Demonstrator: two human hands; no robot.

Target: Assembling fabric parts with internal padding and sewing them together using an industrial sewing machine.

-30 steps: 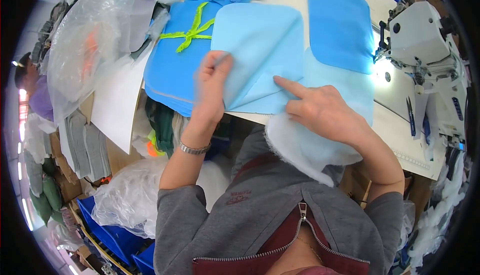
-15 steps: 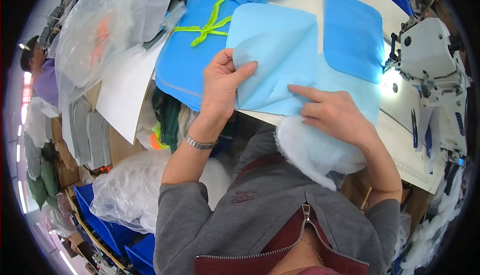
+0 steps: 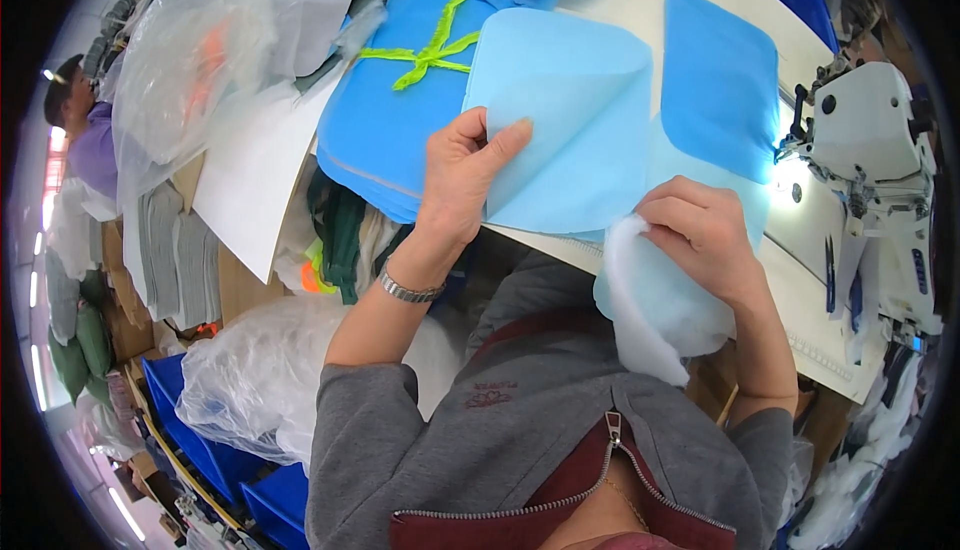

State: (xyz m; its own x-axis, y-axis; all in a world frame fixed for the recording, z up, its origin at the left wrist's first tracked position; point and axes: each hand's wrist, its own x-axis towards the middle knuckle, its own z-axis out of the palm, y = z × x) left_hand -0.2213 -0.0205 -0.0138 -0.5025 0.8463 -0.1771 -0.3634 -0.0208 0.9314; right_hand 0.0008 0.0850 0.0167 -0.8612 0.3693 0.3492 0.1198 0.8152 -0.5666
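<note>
My left hand [image 3: 462,175] pinches the lifted corner of a light blue fabric sheet [image 3: 555,60], which is folded over on itself at the near left of a stack. At the near right of that stack, my right hand [image 3: 700,235] closes its fingers on the edge of a white fluffy padding piece [image 3: 645,325]. The padding hangs over the table's front edge toward my lap, its pale blue side showing. Under the right hand and beyond it lies more pale blue fabric. A brighter blue rounded panel [image 3: 718,85] rests on top of that, close to the sewing machine.
A white sewing machine [image 3: 865,125] with its lamp lit stands at the right of the table. Left of the sheets is a blue stack [image 3: 370,140] tied with a green strip. Clear plastic bags [image 3: 200,70] crowd the left side. A person [image 3: 90,140] is far left.
My right hand has moved from pointing at the sheet down to the right and now grips the padding's edge. My left hand keeps its pinch, shifted slightly right in view.
</note>
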